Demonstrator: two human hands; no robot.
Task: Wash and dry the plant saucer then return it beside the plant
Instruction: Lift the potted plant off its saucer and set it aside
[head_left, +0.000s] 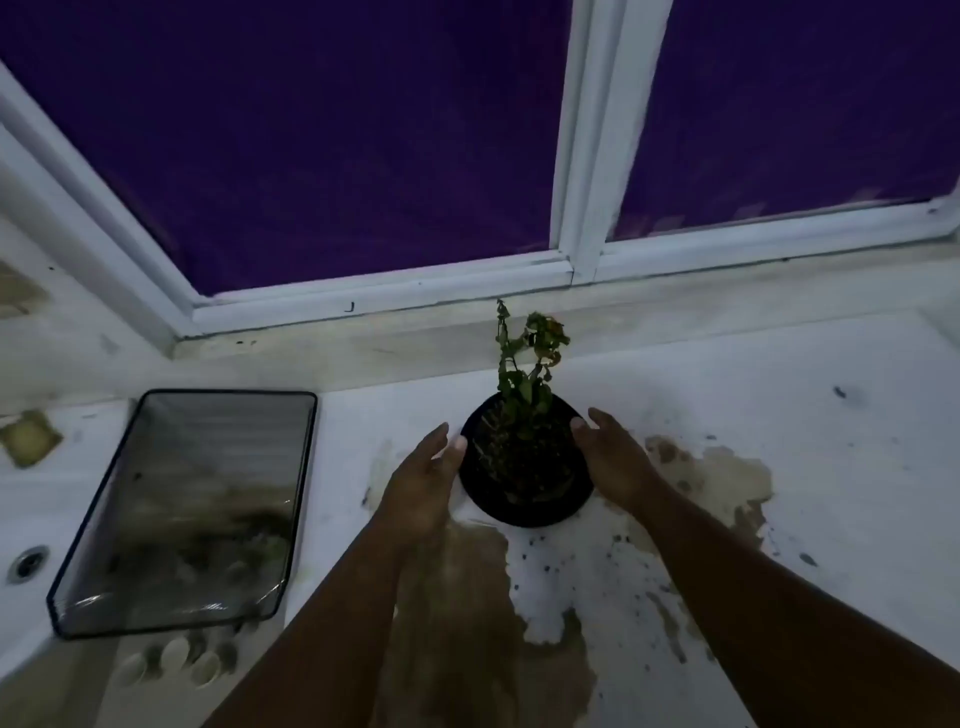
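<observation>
A small wilted green plant (524, 358) stands in a black round pot (524, 506) on a white counter (779, 395) below a window. A rectangular dark glass tray (202, 499), smeared with dirt inside, lies to the pot's left; it looks like the saucer. My left hand (423, 483) reaches along the pot's left side, fingers straight, thumb tip at the rim. My right hand (615, 460) is at the pot's right side, fingers extended, touching or almost touching the rim. Neither hand grips anything.
Brown muddy water stains (467, 613) and soil specks spread over the counter in front of and right of the pot. A metal drain (28, 564) sits at the far left edge. Several round pale marks (176, 657) lie below the tray. The white window frame (576, 156) backs the counter.
</observation>
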